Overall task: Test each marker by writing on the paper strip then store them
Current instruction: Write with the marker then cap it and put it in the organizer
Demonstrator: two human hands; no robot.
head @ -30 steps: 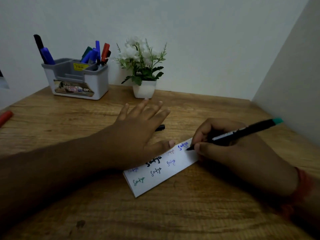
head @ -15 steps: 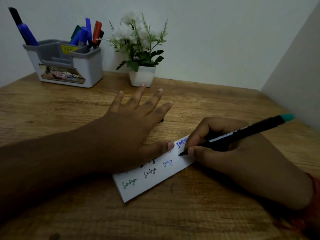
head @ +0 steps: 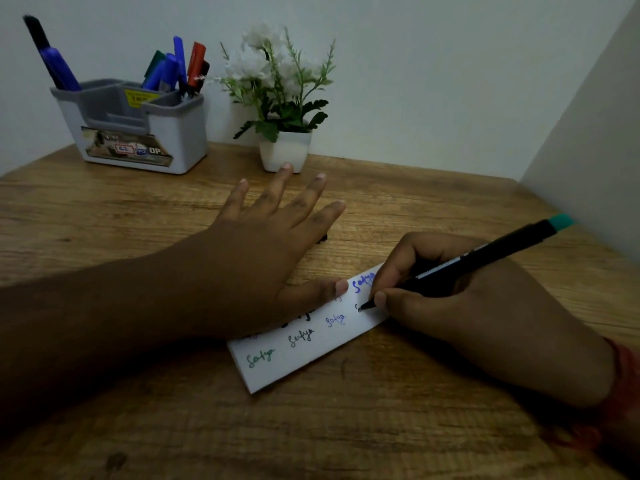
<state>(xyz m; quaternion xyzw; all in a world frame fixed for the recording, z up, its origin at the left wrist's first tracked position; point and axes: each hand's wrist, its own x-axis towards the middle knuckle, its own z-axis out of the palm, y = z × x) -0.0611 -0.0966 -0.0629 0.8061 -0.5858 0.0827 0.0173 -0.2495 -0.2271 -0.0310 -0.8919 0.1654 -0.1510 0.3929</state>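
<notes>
A: The strip (head: 304, 344) is lying mid-table (head: 346, 438), the left hand (head: 263, 265) pressing it flat, fingers spread.

B: The right hand (head: 460, 306) is pinching the marker (head: 481, 261), tip touching the strip's right end.

A: Behind, the holder (head: 138, 133) is carrying markers beside a plant (head: 282, 98); the wall (head: 588, 150) is crowding the right edge.

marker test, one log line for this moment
step: writing test | right hand: grips marker, tip on strip | left hand: flat, holding strip down | holder: markers stored
</notes>
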